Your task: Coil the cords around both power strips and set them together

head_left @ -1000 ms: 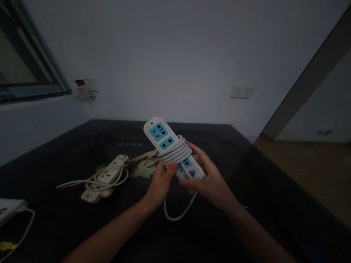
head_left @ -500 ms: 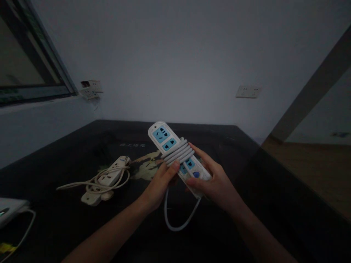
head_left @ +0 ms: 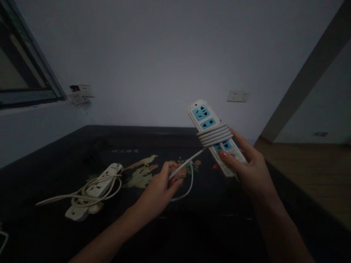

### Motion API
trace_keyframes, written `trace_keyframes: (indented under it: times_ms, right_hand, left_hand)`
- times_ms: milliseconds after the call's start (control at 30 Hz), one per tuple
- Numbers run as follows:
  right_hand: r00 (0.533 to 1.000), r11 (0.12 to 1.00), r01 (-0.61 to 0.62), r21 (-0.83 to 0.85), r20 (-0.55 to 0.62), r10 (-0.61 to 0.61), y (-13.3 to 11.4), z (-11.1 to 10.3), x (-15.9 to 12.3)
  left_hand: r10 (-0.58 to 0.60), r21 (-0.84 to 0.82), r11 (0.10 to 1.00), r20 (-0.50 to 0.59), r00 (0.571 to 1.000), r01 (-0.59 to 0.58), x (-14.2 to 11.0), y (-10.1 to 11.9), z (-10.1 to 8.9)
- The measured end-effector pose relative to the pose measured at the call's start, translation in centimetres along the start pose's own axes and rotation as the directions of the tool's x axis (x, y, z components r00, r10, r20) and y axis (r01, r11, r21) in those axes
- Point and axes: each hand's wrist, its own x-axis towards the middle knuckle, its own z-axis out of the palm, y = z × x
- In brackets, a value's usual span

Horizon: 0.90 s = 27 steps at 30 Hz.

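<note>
A white power strip [head_left: 216, 137] with blue socket panels is held tilted above the dark table by my right hand [head_left: 251, 164], thumb on its front and fingers behind its right edge. Several turns of its grey-white cord [head_left: 215, 134] wrap round the middle. From the wrap a length of cord runs down left to my left hand [head_left: 164, 180], whose fingers are closed on it. Below that hand the cord curves in a loose loop over the table. The cord's far end is not in view.
A second white power strip [head_left: 100, 184], with its cable loosely coiled over it, lies on the dark table [head_left: 109, 138] at the left. Wall sockets [head_left: 238, 96] are set in the wall behind; others [head_left: 79, 95] hang loose near the window. Part of a white cable [head_left: 3, 239] shows at the lower left edge.
My right hand has moved the power strip up and to the right. My left hand has left the strip and now grips the cord, drawn out from the wrap.
</note>
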Motion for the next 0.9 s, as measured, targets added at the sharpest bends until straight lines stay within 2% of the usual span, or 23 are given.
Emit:
trace_keyframes:
  times_ms: [67,100,233,300,367,467,533,600,667,767,900]
  right_hand:
    - [0.998,0.999,0.031,-0.029,-0.058,-0.032,0.1,-1.1,0.3]
    - [0.995,0.998,0.044,-0.05,-0.083,-0.048,0.1,-1.5,0.5]
    - [0.985,0.992,0.032,-0.124,-0.164,-0.053,0.0,-2.3,1.0]
    - [0.984,0.99,0.005,-0.143,-0.174,-0.03,0.1,-2.5,1.2]
    - [0.987,0.984,-0.021,-0.179,-0.163,-0.009,0.3,-2.5,1.4]
    - [0.994,0.953,-0.021,-0.302,-0.106,-0.011,1.1,-2.5,1.8]
    - [0.999,0.913,-0.007,-0.408,-0.038,-0.009,1.8,-2.2,1.9]
    - [0.998,0.863,-0.004,-0.506,0.055,0.037,2.4,-1.8,1.9]
    - [0.979,0.817,-0.001,-0.577,0.167,0.119,2.8,-1.1,1.7]
    - [0.92,0.764,0.046,-0.643,0.325,0.218,2.8,0.3,1.1]
    - [0.843,0.682,0.151,-0.716,0.454,0.289,2.5,2.0,-0.1]
  left_hand:
    - [0.081,0.194,0.98,-0.132,0.988,-0.055,0.3,-0.1,-0.6]
    - [0.123,0.28,0.957,-0.154,0.98,-0.077,0.3,-0.1,-1.0]
    - [0.242,0.562,0.82,-0.162,0.957,-0.112,0.2,0.0,-2.8]
    - [0.332,0.635,0.759,-0.183,0.925,-0.146,0.0,0.0,-3.4]
    - [0.474,0.674,0.696,-0.173,0.863,-0.247,-0.3,0.0,-3.6]
    - [0.677,0.726,0.55,-0.098,0.73,-0.413,-0.7,0.7,-3.5]
    - [0.768,0.75,0.443,-0.034,0.64,-0.492,-1.0,1.4,-3.4]
    - [0.814,0.765,0.376,-0.002,0.581,-0.524,-1.2,2.1,-3.5]
    - [0.815,0.777,0.362,0.004,0.58,-0.515,-1.4,2.6,-4.0]
    - [0.785,0.78,0.387,0.001,0.62,-0.492,-1.7,2.9,-4.9]
    - [0.735,0.713,0.473,0.003,0.678,-0.517,-1.8,2.6,-5.9]
